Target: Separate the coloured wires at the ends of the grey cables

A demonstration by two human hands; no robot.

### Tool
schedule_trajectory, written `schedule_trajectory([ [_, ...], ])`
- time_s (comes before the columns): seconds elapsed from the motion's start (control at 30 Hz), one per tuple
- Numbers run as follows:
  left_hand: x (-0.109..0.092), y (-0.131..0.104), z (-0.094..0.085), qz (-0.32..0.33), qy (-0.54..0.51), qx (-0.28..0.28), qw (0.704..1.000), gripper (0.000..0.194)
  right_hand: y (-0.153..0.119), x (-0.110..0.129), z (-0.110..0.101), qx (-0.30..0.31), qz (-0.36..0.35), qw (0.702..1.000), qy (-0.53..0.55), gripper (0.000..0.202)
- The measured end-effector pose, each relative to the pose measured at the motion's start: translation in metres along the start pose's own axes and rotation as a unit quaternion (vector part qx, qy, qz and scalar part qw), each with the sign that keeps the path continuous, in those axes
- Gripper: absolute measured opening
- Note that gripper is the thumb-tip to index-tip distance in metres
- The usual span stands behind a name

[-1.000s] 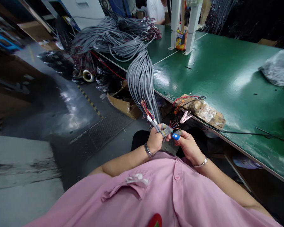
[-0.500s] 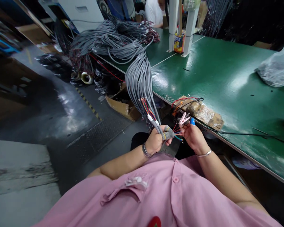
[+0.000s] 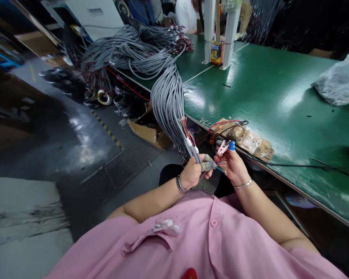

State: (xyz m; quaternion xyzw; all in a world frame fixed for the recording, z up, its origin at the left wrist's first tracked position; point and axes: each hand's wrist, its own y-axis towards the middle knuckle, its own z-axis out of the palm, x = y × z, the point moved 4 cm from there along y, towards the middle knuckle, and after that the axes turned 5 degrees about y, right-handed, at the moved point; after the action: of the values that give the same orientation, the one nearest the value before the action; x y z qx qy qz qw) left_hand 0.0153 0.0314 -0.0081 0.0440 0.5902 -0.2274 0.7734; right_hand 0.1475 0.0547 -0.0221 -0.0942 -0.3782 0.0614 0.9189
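Observation:
My left hand (image 3: 194, 172) is closed around the ends of several grey cables (image 3: 195, 155), with grey fabric covers on its fingers. Thin stripped wires (image 3: 220, 166), red, blue and green among them, fan out from its fingertips toward the other hand. My right hand (image 3: 235, 164) wears a blue cover on its thumb. A pink clip (image 3: 222, 148) sits at its curled fingers, close against the wires; the exact grip is partly hidden. White-sleeved cable ends with coloured wires (image 3: 189, 135) stick up above my left hand.
A grey cable bundle (image 3: 167, 93) drapes over the edge of the green table (image 3: 267, 85) from a larger pile (image 3: 128, 50). A taped wooden block (image 3: 247, 139) lies at the edge beside black and red leads. A plastic bag (image 3: 337, 81), white posts (image 3: 228, 38) and a person (image 3: 186, 15) are further off.
My right hand has shifted slightly left and closer to the left hand's wires, and the pink clip has shifted with it. My left hand keeps hold of the cables. The view has moved slightly.

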Motion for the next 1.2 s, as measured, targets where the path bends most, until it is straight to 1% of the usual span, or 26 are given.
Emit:
schedule_trajectory([
  [0.07, 0.001, 0.0, 0.0, -0.001, 0.005, 0.001, 1.0, 0.021, 0.001, -0.001, -0.002, -0.019, -0.002, 1.0, 0.018, 0.048],
  [0.13, 0.001, 0.0, 0.001, -0.004, 0.008, 0.004, 1.0, 0.021, 0.002, -0.003, -0.003, -0.024, -0.002, 0.999, 0.027, 0.047],
  [0.33, -0.001, -0.005, 0.0, -0.018, 0.015, -0.008, 1.0, 0.025, -0.001, -0.004, -0.004, -0.001, 0.028, 0.999, 0.024, 0.052],
  [0.47, -0.002, -0.011, -0.002, -0.009, 0.018, -0.008, 1.0, 0.023, -0.005, -0.001, -0.004, 0.029, 0.042, 0.998, 0.023, 0.056],
  [0.57, -0.004, -0.013, -0.002, 0.0, 0.016, -0.011, 1.0, 0.021, -0.006, 0.002, -0.003, 0.039, 0.041, 0.998, 0.033, 0.05],
  [0.7, -0.007, -0.011, 0.0, -0.011, 0.008, -0.017, 1.0, 0.023, -0.005, 0.005, -0.002, 0.019, 0.03, 0.999, 0.021, 0.041],
  [0.83, -0.008, -0.007, 0.001, -0.01, 0.003, -0.018, 1.0, 0.023, -0.002, 0.004, -0.003, 0.001, 0.014, 1.0, 0.012, 0.042],
  [1.03, -0.003, -0.001, 0.002, -0.004, 0.012, -0.018, 1.0, 0.022, 0.002, 0.002, -0.002, -0.024, -0.008, 1.0, 0.011, 0.042],
  [1.2, -0.001, 0.0, 0.002, -0.003, 0.013, -0.015, 1.0, 0.02, 0.001, -0.001, -0.002, -0.021, 0.016, 0.998, 0.054, 0.048],
])
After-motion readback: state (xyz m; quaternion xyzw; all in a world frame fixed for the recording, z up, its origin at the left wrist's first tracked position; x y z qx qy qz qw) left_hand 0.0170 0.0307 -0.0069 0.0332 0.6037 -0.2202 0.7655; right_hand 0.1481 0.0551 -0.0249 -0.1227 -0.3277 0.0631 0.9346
